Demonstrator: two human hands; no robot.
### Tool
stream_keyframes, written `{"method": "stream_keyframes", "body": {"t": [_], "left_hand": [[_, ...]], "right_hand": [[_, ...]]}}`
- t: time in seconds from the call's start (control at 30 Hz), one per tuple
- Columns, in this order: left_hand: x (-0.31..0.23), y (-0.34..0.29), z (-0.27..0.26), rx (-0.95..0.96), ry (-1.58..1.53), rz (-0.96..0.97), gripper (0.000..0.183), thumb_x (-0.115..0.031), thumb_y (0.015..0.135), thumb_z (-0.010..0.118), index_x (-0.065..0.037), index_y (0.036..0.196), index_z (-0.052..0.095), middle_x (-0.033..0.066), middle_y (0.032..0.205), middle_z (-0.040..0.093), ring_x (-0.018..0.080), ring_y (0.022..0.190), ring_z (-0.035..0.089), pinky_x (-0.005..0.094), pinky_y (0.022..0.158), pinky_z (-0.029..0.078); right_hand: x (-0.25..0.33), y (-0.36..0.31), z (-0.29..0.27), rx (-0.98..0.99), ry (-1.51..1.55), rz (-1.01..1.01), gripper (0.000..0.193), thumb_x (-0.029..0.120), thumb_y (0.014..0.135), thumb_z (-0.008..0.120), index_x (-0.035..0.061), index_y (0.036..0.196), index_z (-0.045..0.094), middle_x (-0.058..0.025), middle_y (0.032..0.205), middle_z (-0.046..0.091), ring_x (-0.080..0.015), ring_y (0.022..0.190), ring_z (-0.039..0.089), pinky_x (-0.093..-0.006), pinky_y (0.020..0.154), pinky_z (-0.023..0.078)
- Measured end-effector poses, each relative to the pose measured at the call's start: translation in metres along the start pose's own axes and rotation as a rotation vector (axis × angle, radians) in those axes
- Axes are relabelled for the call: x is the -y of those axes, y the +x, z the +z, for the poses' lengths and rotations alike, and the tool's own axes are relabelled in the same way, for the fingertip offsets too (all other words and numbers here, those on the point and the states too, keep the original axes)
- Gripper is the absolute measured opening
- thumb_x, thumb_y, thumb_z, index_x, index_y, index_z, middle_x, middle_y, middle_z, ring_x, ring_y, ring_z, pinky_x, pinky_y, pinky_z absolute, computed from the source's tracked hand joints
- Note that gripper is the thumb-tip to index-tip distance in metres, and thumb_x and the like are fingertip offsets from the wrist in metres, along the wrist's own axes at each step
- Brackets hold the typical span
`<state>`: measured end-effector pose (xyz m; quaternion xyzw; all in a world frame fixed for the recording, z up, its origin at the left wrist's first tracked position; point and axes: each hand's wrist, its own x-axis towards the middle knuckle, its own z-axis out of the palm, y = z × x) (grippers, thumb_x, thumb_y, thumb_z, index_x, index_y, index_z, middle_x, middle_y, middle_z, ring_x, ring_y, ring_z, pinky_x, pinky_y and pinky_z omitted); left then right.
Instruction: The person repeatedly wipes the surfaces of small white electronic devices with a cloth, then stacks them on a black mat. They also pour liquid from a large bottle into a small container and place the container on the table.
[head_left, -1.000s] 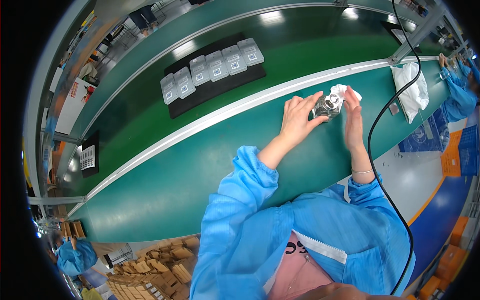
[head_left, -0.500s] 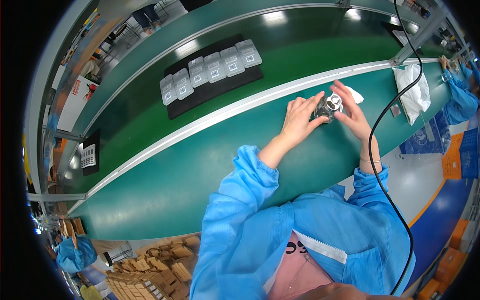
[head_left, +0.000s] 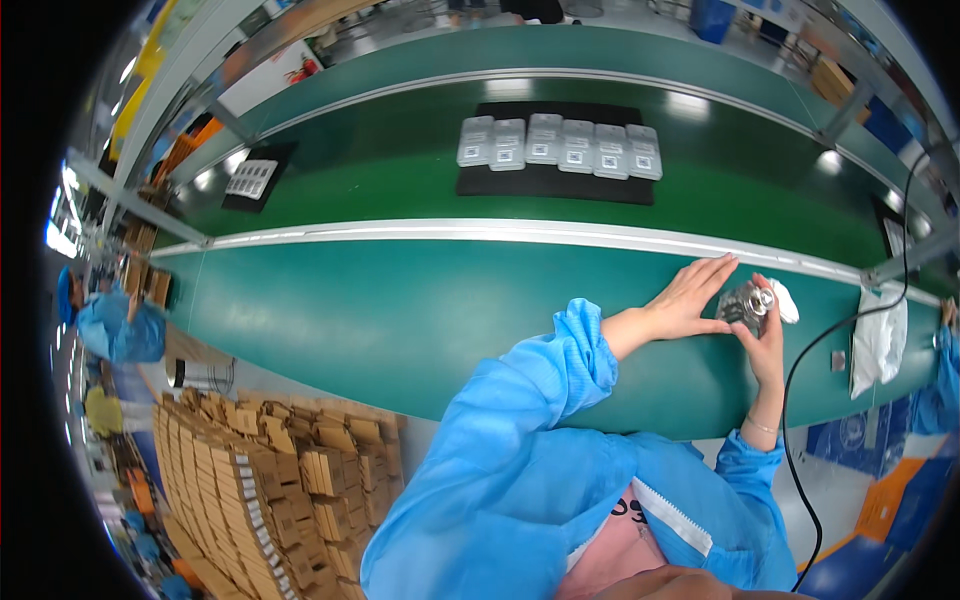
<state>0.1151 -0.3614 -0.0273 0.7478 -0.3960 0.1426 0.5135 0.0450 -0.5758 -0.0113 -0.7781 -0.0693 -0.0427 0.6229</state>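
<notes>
A small clear bottle with a shiny silver cap is tilted between my hands over the green table's right part. My right hand holds it, thumb on the near side and fingers along the right side by the cap. My left hand lies to its left, fingers stretched out and together, thumb reaching to the bottle's lower edge; whether the thumb touches is hard to tell. A crumpled white cloth-like bundle lies just beyond my right hand, partly hidden by it.
Across a pale rail, a black mat carries several translucent packs on the green belt. To the right are a white bag, a small square piece and a hanging black cable. Cardboard boxes are stacked lower left.
The view has turned, so everything sits differently in it. My left hand's fingers have straightened away from the bottle, and my right hand has closed round it; the bottle now tilts.
</notes>
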Motion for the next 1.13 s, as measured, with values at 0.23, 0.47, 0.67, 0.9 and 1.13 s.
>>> {"method": "stream_keyframes", "body": {"t": [0.23, 0.47, 0.67, 0.9, 1.13], "left_hand": [[0.077, -0.022, -0.165, -0.316, 0.56, -0.188, 0.009, -0.013, 0.086, 0.074, -0.011, 0.095, 0.075, 0.008, 0.098, 0.068, 0.0323, 0.099, 0.06, 0.0438, 0.087, 0.048], [0.132, -0.119, -0.323, -0.44, 1.359, -0.828, 0.046, -0.041, 0.097, 0.063, -0.01, 0.131, 0.063, 0.0148, 0.132, 0.056, 0.0366, 0.119, 0.051, 0.0537, 0.095, 0.044], [0.144, -0.118, -0.368, -0.593, 0.995, -0.857, 0.037, -0.034, 0.092, 0.065, -0.011, 0.12, 0.073, 0.0138, 0.135, 0.061, 0.0368, 0.126, 0.053, 0.0529, 0.104, 0.043], [0.15, -0.171, -0.469, -1.012, -0.521, -0.712, 0.062, -0.021, 0.095, 0.065, 0.002, 0.144, 0.034, 0.0226, 0.127, 0.062, 0.0254, 0.103, 0.07, 0.0389, 0.076, 0.061], [0.103, -0.194, -0.513, -0.711, -0.401, -0.847, 0.093, -0.013, 0.097, 0.061, -0.001, 0.164, -0.003, 0.027, 0.112, 0.068, 0.0214, 0.066, 0.073, 0.0345, 0.061, 0.062]], "right_hand": [[-0.015, -0.006, -0.031, -0.052, 0.069, -0.163, 0.085, 0.029, 0.096, 0.07, 0.0105, 0.165, 0.023, -0.0201, 0.16, 0.039, -0.0313, 0.143, 0.046, -0.0414, 0.121, 0.034], [-0.092, 0.005, -0.071, -0.407, -0.885, -0.095, 0.046, 0.012, 0.102, 0.059, 0.0035, 0.146, 0.053, -0.0242, 0.139, 0.056, -0.0416, 0.127, 0.055, -0.0465, 0.11, 0.044], [-0.067, -0.022, -0.012, -0.445, -0.908, -0.217, 0.038, 0.008, 0.1, 0.058, 0.0003, 0.138, 0.056, -0.0233, 0.147, 0.051, -0.0387, 0.128, 0.055, -0.0447, 0.107, 0.047], [0.016, -0.031, 0.145, -0.48, -0.481, -0.278, 0.068, 0.025, 0.107, 0.055, 0.0047, 0.164, 0.023, -0.0222, 0.161, 0.036, -0.0315, 0.141, 0.046, -0.0413, 0.115, 0.039], [0.074, -0.014, 0.254, -0.546, -0.434, -0.111, 0.101, 0.016, 0.093, 0.077, 0.0161, 0.167, 0.009, -0.0237, 0.158, 0.039, -0.0334, 0.136, 0.051, -0.0426, 0.109, 0.048]]}}
